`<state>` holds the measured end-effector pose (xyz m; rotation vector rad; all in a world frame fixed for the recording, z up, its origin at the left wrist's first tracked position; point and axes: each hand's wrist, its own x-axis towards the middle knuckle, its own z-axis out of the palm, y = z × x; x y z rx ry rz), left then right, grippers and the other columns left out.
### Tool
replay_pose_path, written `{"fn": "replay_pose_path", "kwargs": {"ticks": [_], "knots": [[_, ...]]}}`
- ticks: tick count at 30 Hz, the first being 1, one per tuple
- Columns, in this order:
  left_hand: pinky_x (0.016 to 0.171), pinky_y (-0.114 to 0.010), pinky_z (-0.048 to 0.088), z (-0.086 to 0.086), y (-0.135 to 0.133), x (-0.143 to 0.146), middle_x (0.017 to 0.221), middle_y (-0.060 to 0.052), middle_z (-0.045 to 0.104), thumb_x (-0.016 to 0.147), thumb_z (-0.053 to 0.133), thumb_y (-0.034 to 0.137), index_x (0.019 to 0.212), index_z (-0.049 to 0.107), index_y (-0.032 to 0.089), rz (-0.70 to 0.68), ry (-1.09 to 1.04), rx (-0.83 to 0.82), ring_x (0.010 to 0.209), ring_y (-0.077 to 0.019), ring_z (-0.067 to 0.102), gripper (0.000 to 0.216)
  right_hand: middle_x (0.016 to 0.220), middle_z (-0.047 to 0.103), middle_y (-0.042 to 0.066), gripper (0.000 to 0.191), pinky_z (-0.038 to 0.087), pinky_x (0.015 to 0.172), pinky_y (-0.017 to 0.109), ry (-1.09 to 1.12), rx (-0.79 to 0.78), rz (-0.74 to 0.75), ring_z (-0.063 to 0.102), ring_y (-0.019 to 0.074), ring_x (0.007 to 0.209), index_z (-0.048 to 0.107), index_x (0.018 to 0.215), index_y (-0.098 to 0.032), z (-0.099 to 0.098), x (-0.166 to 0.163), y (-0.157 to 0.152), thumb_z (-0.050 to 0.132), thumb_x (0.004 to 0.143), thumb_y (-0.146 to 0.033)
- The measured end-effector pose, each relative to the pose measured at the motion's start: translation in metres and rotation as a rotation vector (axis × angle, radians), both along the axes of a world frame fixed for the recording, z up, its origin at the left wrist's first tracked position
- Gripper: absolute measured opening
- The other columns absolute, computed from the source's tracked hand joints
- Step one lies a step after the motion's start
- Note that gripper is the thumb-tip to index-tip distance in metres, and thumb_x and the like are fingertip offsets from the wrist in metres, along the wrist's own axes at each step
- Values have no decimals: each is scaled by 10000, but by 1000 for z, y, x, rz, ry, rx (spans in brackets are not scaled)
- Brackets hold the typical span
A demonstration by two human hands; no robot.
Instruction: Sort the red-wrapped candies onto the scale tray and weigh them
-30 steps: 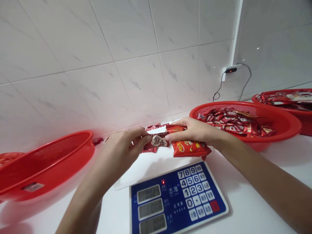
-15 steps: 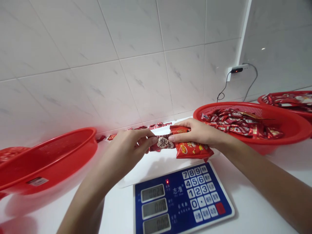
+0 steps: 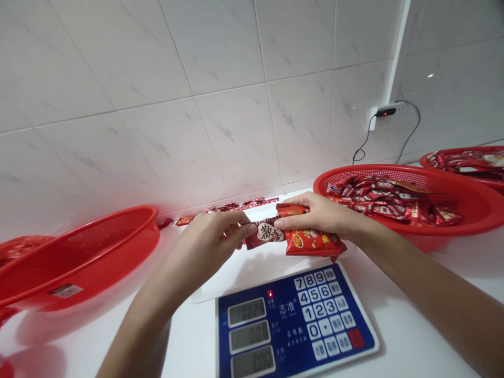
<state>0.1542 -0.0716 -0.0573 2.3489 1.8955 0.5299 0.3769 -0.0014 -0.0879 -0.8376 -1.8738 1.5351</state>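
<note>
**Two hands meet on one candy above the scale**

From my remote seat I see the left hand (image 3: pixel 214 236) pinching one end of a wrapped candy (image 3: pixel 264 232). The right hand (image 3: pixel 321 215) grips red snack packets (image 3: pixel 313 241), and its fingertips touch the candy's other end. Both are above the white pan (image 3: pixel 236 275) of a blue-faced scale (image 3: pixel 295 320). The right basket (image 3: pixel 452 231), full of red wrappers, sits just behind the right wrist. The left basket (image 3: pixel 98 262) stands well apart. Loose candies (image 3: pixel 236 206) line the tiled wall.

Head camera, looking down, close over scale (image 3: pixel 295 320).
</note>
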Motion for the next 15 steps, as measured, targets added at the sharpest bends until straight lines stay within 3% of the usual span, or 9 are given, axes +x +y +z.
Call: {"fn": "replay_pose_path", "kwargs": {"ticks": [10, 15], "knots": [[597, -293, 410, -4, 2, -3, 767, -2, 730, 939, 437, 532, 806, 711, 270, -17, 33, -8, 638, -195, 630, 402, 993, 788, 77, 430, 557, 758, 235, -1, -53, 24, 725, 176, 867, 782, 1104, -155, 1, 3, 1, 886, 707, -285], [560, -280, 394, -5, 3, -3, 730, -14, 726, 941, 431, 524, 839, 724, 254, -21, 46, 9, 606, -195, 629, 411, 927, 777, 71, 369, 549, 715, 231, -12, -31, 28, 712, 166, 808, 780, 1012, -137, 2, 4, 1, 885, 703, -310]]}}
